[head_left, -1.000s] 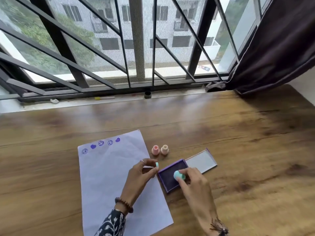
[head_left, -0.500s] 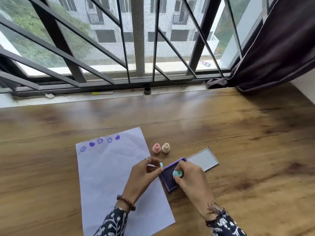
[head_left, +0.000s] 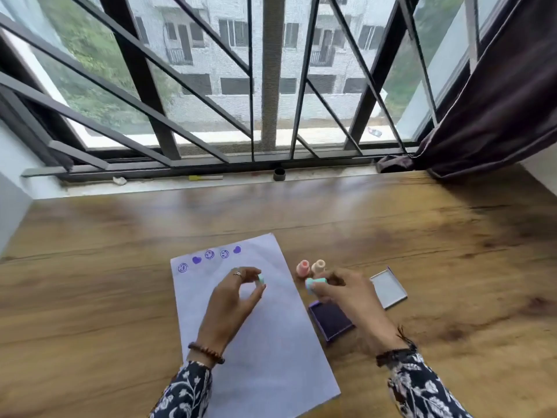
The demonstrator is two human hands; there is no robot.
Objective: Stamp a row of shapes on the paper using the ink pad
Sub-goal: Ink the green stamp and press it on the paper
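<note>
Stamp lifted off pad, both our hands raised.
Our right hand [head_left: 346,292] pinched the teal stamp [head_left: 315,282], up from the ink pad [head_left: 330,322]; left hand [head_left: 233,300] pinched its cap [head_left: 261,279] over the paper [head_left: 271,357]. Two pink stamps [head_left: 310,267] stood just behind; lid [head_left: 388,286] beside.

A wooden surface [head_left: 391,224] meets a barred window [head_left: 271,86]. Daylight enters. A dark curtain [head_left: 506,101] hangs right.

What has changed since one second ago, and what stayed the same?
The right hand lifted the teal stamp off the ink pad, toward the paper. The left hand still holds the teal cap. Five prints, the two spare stamps and the lid are unchanged.
</note>
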